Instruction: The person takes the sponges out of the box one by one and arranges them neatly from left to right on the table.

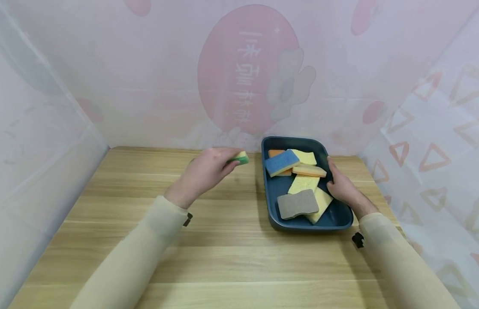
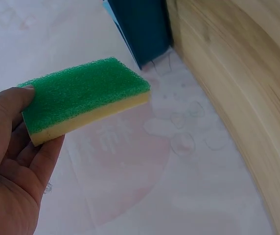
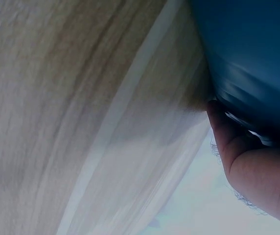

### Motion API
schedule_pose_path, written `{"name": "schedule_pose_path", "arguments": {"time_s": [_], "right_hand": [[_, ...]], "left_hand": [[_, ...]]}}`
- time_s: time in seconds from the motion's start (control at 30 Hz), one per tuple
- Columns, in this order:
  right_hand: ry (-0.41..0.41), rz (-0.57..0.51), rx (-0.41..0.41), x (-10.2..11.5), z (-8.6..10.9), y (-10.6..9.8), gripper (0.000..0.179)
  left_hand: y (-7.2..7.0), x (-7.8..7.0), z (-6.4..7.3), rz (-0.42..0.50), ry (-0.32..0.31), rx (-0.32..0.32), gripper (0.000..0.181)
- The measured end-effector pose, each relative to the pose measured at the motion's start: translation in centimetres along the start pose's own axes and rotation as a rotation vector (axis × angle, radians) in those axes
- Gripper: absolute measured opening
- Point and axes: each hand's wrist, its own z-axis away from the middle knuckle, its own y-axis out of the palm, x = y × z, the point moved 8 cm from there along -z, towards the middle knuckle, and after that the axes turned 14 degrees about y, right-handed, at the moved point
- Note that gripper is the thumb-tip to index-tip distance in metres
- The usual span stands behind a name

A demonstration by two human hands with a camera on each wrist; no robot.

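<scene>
Left of the bin (image 1: 277, 186), left hand (image 1: 204, 174) pinches sponge (image 2: 86, 98) by one end, likely light and squishy, so gentle end-grip suits; right hand (image 1: 342, 187) grips bin rim.

Enclosed on 3 sides by pale, printed sheet walls (image 1: 146, 68). Fitted with light-brown wood-grain tabletop (image 1: 231, 262). Marked at rear with 1 large pink disc (image 1: 224, 73), at right with reddish triangle outlines (image 1: 436, 165).

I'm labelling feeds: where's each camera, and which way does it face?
Head: worn there, facing forward and down at left hand, right hand and blue tray.
Left wrist: worn there, facing the green-yellow sponge in that hand.
Right wrist: worn there, facing the tray; part of that hand shows.
Head and left wrist share the sponge.
</scene>
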Motion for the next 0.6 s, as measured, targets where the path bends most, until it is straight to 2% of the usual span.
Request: {"name": "schedule_pose_path", "arguments": {"time_s": [0.33, 0.6], "right_hand": [[-0.014, 0.008, -0.005, -0.1, 0.1, -0.1, 0.093], [-0.004, -0.018, 0.028, -0.5, -0.4, 0.0, 0.093]], "left_hand": [[-1.0, 2.9, 2.7, -0.018, -0.057, 0.01, 0.031], [-1.8, 5.0, 4.7, -0.026, -0.122, 0.015, 0.034]]}}
